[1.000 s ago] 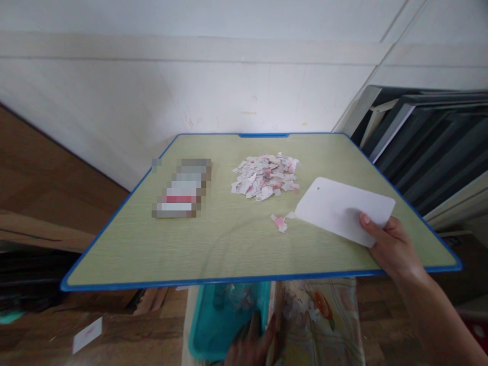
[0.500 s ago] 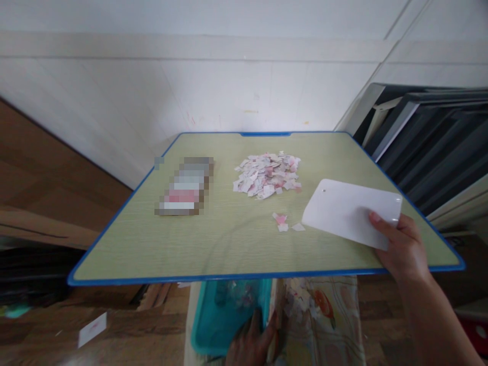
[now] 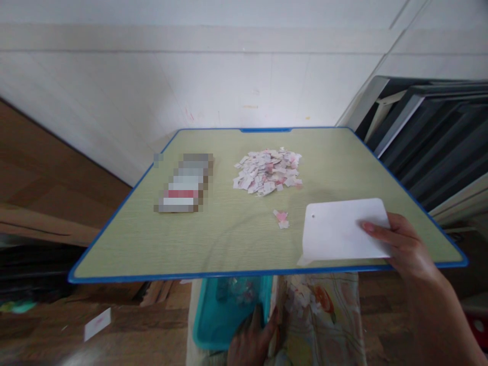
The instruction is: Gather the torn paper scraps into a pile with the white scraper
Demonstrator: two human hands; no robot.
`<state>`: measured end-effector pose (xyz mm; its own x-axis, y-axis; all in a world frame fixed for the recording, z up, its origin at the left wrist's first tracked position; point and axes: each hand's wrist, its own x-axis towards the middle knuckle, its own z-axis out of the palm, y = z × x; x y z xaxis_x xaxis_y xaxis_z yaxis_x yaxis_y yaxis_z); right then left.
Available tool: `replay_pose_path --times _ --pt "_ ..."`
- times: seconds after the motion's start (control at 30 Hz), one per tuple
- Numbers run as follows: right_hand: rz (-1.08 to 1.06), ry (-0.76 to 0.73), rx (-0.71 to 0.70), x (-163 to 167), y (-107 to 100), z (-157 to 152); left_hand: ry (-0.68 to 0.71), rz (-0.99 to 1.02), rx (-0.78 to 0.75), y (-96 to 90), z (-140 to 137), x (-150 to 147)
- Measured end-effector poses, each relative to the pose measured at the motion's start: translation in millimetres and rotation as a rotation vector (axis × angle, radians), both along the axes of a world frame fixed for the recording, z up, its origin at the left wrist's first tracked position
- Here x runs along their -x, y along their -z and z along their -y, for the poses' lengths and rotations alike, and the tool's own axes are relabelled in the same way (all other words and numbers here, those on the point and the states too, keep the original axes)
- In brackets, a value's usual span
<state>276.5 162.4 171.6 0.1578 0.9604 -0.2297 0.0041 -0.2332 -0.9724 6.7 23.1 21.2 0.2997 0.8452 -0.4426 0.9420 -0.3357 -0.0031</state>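
Observation:
My right hand (image 3: 406, 241) grips a thin white plastic board (image 3: 345, 229) by its right end, thumb on top. The board has rounded corners and a small hole, and its lower edge is close to the table's front edge. A paper scrap (image 3: 305, 258) shows at its lower left corner. A loose pile of torn paper scraps (image 3: 269, 172) lies at the middle of the table, and a few pinkish scraps (image 3: 282, 218) lie nearer to me. Below the table, my left hand (image 3: 249, 340) is closed on the right rim of a teal tray (image 3: 213, 325), which holds some scraps.
The greenish table (image 3: 160, 244) has a blue rim. A pixelated oblong object (image 3: 185, 183) lies on its left side. Dark flat panels (image 3: 442, 132) lean at the right. A patterned cloth (image 3: 324, 325) with scraps is below, and a paper piece (image 3: 98, 324) lies on the floor.
My right hand has drawn the white board toward the table's front edge and turned it more level. A scrap has moved along with it. The left hand and tray stay nearly in place.

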Motion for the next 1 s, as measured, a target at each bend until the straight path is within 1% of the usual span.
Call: replay_pose_path --times 0.07,0.17,0.3,0.4,0.5,0.6,0.7,0.77,0.87,1.0 --pt "0.022 -0.072 0.007 0.2 -3.2 1.3 -0.011 0.005 0.024 -1.6 -0.1 -0.7" --pt "0.026 -0.087 -0.010 0.4 -5.5 3.3 -0.036 0.015 0.096 -3.4 -0.7 -1.7" --pt "-0.043 -0.027 -0.021 -1.4 -4.8 5.9 -0.069 0.035 0.165 -5.8 -2.6 -1.5" --pt "-0.102 0.076 -0.046 0.3 -3.1 5.8 -0.072 0.056 0.220 -7.1 -4.0 -1.2" --pt "-0.102 0.153 -0.069 5.9 -0.1 3.3 -0.072 0.051 0.243 -7.5 -4.7 -2.0" --pt "-0.059 0.123 -0.107 10.0 4.0 0.7 -0.078 0.030 0.243 -7.1 -4.6 -2.4" --pt "0.023 0.087 -0.139 10.6 7.1 -1.1 -0.067 0.064 0.209 -5.6 -3.7 -1.3" --pt "0.052 0.098 -0.153 11.1 7.9 -2.2 -0.063 0.088 0.189 -3.7 -2.5 -0.1" --pt "0.038 0.136 -0.189 14.4 8.1 -3.5 -0.052 0.088 0.153 0.4 0.0 1.7" --pt "0.074 0.149 -0.252 20.6 8.1 -3.6 -0.031 0.074 0.070 5.9 3.6 3.7"
